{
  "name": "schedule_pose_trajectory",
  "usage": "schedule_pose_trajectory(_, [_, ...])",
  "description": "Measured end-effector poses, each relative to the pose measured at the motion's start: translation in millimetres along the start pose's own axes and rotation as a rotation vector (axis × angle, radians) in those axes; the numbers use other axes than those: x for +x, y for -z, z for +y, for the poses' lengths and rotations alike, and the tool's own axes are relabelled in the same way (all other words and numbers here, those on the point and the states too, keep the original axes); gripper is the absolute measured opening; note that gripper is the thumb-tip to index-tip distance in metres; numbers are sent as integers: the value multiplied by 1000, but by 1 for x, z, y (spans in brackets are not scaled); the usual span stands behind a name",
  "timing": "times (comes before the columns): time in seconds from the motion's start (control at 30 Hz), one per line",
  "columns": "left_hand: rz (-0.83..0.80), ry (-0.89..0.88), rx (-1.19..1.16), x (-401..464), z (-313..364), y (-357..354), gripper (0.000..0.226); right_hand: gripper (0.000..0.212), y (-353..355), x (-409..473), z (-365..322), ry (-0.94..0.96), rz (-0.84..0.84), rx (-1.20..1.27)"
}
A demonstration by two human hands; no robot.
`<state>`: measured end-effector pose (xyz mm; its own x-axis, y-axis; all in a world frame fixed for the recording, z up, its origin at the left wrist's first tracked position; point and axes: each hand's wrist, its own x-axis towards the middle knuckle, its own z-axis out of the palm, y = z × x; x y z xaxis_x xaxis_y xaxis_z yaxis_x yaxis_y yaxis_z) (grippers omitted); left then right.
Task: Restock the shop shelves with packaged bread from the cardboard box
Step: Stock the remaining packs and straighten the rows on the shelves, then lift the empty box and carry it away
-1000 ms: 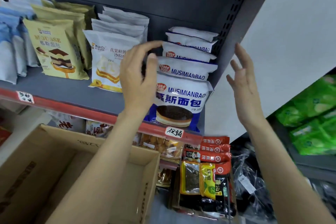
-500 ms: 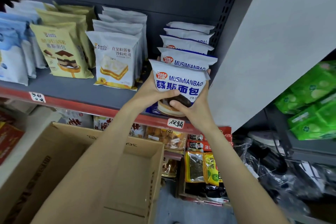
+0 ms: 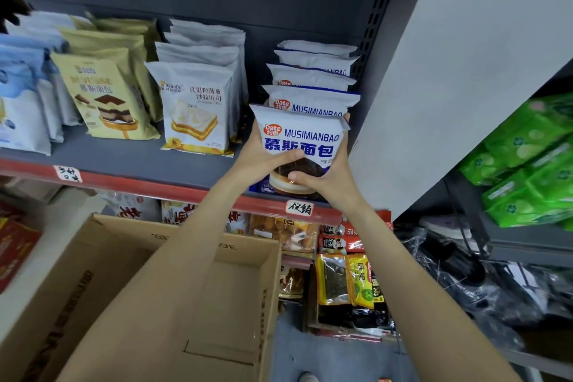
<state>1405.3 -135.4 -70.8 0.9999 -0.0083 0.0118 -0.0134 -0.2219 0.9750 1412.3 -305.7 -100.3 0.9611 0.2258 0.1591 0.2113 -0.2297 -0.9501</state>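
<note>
The shelf (image 3: 130, 164) looks largely stocked: from the left, a row of pale blue bags (image 3: 18, 108), then tan mousse bags (image 3: 105, 96), then white toast bags (image 3: 195, 112), each several deep. At the right end stands the blue-and-white row (image 3: 313, 77), with the front bag (image 3: 302, 141) at the near edge of the shelf. The left hand (image 3: 263, 158) grips its left side, thumb across the front; the right hand (image 3: 328, 177) holds its right side and bottom. The box (image 3: 242, 304), below and near, shows only bare cardboard inside where visible, so I judge the restocking nearly done, with this bag left to seat. The bags are glossy, soft pillow packs with crimped top seams; the shelf is flat grey metal with a red front lip.
</note>
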Motion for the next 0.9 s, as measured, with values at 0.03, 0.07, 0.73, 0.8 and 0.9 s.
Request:
schedule_pose_trajectory(0.03, [-1, 11, 8, 0, 1, 0, 70, 109, -1, -1, -4, -4, 6, 4])
schedule_pose_trajectory(0.07, [1, 25, 14, -1, 3, 1, 70, 113, -2, -2, -7, -4, 16, -5])
schedule_pose_trajectory(0.73, [262, -88, 177, -228, 80, 114, 21, 24, -83, -206, -172, 440, 753, -590])
schedule_pose_trajectory(0.8, [273, -102, 186, -274, 68, 124, 16, 26, -94, -245, -180, 355, 671, -518])
schedule_pose_trajectory(0.9, [209, -1, 279, -342, 35, 133, 15, 31, -106, -299, -174, 23, 439, -405])
